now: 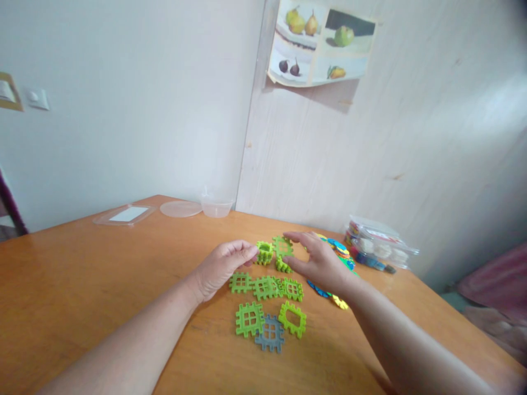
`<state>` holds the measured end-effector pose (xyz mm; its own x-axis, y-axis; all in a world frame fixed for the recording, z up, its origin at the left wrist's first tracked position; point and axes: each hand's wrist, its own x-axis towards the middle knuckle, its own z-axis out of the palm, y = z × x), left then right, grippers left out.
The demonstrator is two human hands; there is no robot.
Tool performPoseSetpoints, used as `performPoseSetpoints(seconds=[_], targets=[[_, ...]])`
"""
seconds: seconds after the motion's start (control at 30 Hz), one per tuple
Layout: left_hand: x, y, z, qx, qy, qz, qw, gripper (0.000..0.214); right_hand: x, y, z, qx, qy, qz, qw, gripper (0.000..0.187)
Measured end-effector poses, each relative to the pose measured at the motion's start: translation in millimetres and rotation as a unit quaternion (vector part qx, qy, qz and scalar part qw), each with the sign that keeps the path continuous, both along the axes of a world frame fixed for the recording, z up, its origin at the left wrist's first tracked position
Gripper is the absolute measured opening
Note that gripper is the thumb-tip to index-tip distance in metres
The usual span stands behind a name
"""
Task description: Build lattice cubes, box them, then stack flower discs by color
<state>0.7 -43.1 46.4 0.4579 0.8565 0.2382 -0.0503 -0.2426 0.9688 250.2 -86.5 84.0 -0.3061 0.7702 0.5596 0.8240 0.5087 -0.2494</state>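
Head view: you look down on a wooden table (pixel 82 285) with flat plastic building tiles scattered between your two hands.
Left hand: your left hand (pixel 222 269) has thumb and fingertips closed on the left side of a small green cube (pixel 264 252). Whether the cube rests on the wood or is just lifted, you cannot tell.
Right hand: your right hand (pixel 320 262) is spread and loose and holds nothing. Its fingers arch over a green tile (pixel 282 245), and the thumb is near a green scrap (pixel 283 266).
Nearby: a row of green tiles (pixel 267 287) lies just in front of the cube. A grey tile (pixel 270 333) sits closer to you, between two more green ones. A heap of coloured tiles (pixel 341 253) is partly hidden behind your right hand.
Far side: a clear box (pixel 381 249) stands at the right edge.
Risk: the pinch catches only one side of the cube, so a sideways push would probably twist it loose or pop its walls apart.
Risk: your right wrist hangs low over the heap, and dragging it could likely sweep tiles towards the table edge.
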Motion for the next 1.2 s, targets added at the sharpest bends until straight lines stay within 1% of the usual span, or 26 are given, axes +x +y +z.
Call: performPoseSetpoints(seconds=[0.07, 0.13, 0.2, 0.27, 0.43, 0.53, 0.63, 0.73, 0.8, 0.9, 0.97, 1.03, 1.13, 1.2], targets=[[-1.4, 6.2, -2.4, 0.007, -0.007, 0.045, 0.999, 0.038, 18.9, 11.5, -3.9, -0.016, -0.020, -0.055, 0.998, 0.046], [-2.8, 11.5, -4.4, 0.005, -0.012, 0.085, 0.996, 0.040, 32.7, 20.2, -10.5, -0.048, -0.042, -0.092, 0.994, 0.046], [-3.9, 15.1, -6.0, 0.002, -0.004, 0.115, 0.993, 0.040, 39.1, 25.4, -18.1, -0.079, -0.069, -0.106, 0.989, 0.046], [-4.4, 17.1, -7.4, 0.004, 0.012, 0.130, 0.991, 0.041, 39.4, 28.0, -24.5, -0.099, -0.095, -0.109, 0.985, 0.046], [-4.0, 19.0, -10.8, 0.017, 0.050, 0.129, 0.990, 0.041, 33.6, 31.1, -30.6, -0.119, -0.111, -0.123, 0.979, 0.047], [-3.4, 19.8, -12.4, 0.022, 0.061, 0.127, 0.990, 0.042, 34.2, 31.5, -29.7, -0.135, -0.110, -0.110, 0.978, 0.050], [-3.2, 20.5, -13.3, 0.023, 0.067, 0.125, 0.990, 0.042, 37.3, 29.8, -25.9, -0.127, -0.095, -0.097, 0.983, 0.051], [-3.8, 21.1, -14.0, 0.027, 0.070, 0.127, 0.989, 0.042, 39.3, 25.9, -19.1, -0.116, -0.080, -0.084, 0.986, 0.041], [-4.3, 21.4, -14.6, 0.031, 0.073, 0.126, 0.989, 0.041, 38.8, 21.8, -13.8, -0.126, -0.090, -0.080, 0.985, 0.030], [-4.8, 22.1, -15.5, 0.036, 0.079, 0.124, 0.988, 0.039, 35.4, 13.7, -7.0, -0.168, -0.134, -0.090, 0.973, 0.016], [-5.0, 22.8, -16.0, 0.041, 0.086, 0.127, 0.987, 0.038, 32.2, 8.3, -4.1, -0.194, -0.173, -0.105, 0.960, 0.013], [-5.2, 23.4, -16.3, 0.046, 0.091, 0.131, 0.986, 0.038, 28.7, 4.4, -2.7, -0.199, -0.216, -0.137, 0.946, 0.015], [-5.5, 23.7, -16.7, 0.050, 0.095, 0.132, 0.985, 0.038, 23.3, 2.5, -2.7, -0.184, -0.268, -0.195, 0.925, 0.020], [-5.8, 23.8, -17.1, 0.052, 0.097, 0.132, 0.985, 0.038, 20.1, 3.1, -3.8, -0.179, -0.290, -0.218, 0.915, 0.024]])
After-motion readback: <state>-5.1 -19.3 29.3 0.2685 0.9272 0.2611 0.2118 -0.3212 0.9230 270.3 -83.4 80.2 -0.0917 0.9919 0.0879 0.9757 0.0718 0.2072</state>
